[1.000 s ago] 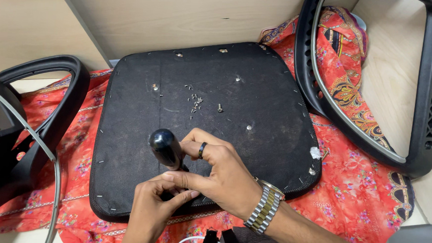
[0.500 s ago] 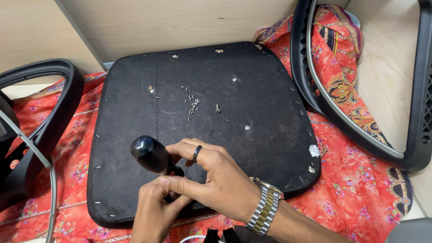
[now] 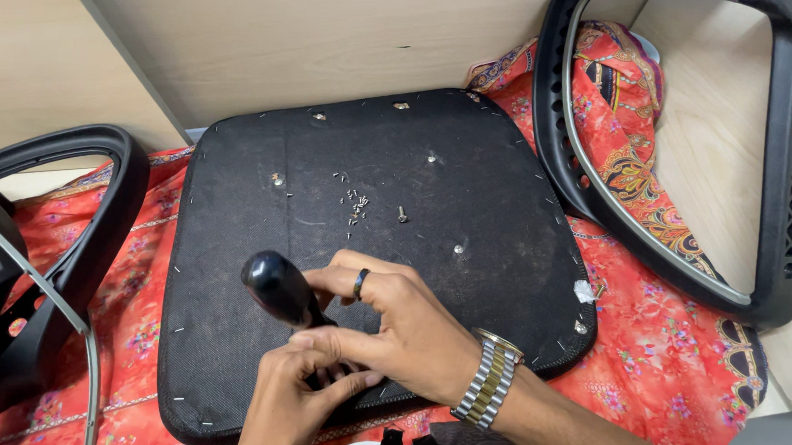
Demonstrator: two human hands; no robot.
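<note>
Both hands close on one tool [image 3: 286,291], a screwdriver-like thing with a fat, glossy black handle. The right hand [image 3: 409,327] curls its fingers around the shank just under the handle, thumb and forefinger pinched narrow; it wears one dark ring [image 3: 360,284] and one metal watch [image 3: 491,377] at the wrist. The left hand [image 3: 292,398] comes up from below, fingers bent tight against the same shank, thumb touching the right hand's fingers. The tip is hidden behind the fingers, so where it meets the surface cannot be told.

The handle leans toward the left edge of one black seat pad [image 3: 470,181], which lies underside up; the tool stands near the pad's front edge, left of its middle. The pad is a rounded square covered in dull black fabric, with small staples showing along its rim. About six bright screw points dot it: two near the back edge, one left of centre, one toward the right, one lower right, one at the front right corner. One loose screw [image 3: 402,215] lies near the middle, and just left of it a small scatter of staples [image 3: 354,202], too fine to count.

The pad rests on one red flowered cloth [image 3: 669,354]. Two black chair frames flank it: one [image 3: 778,179] past the right edge, another [image 3: 98,225] past the left.
</note>
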